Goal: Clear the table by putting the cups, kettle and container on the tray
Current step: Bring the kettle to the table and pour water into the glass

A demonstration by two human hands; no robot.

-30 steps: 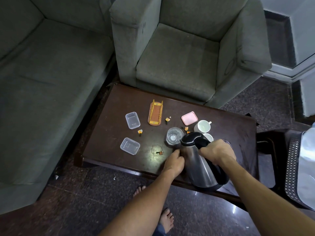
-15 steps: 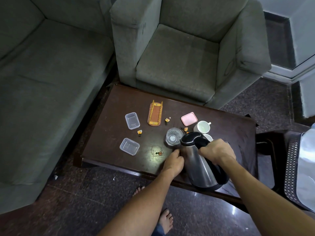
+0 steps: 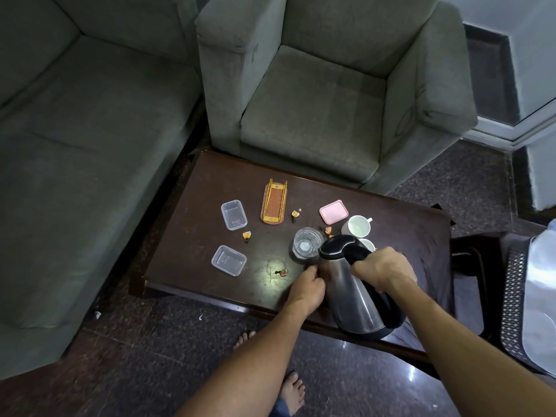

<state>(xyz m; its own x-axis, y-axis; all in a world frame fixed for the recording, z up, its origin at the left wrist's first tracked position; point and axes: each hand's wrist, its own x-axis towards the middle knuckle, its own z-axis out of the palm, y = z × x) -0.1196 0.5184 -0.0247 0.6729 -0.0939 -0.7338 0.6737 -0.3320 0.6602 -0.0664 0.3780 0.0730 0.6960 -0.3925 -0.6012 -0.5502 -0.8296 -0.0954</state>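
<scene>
Dark wooden table [image 3: 192, 236] stands before grey armchair [image 3: 316, 115] on speckled floor [image 3: 144, 371].

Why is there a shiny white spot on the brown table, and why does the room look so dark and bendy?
In the head view, the white spot on the table is glare from a light out of sight, with smaller glints on the floor; the head view is dim overall, so the sofa looks grey; its wide lens bends the sofa's straight edges.
</scene>
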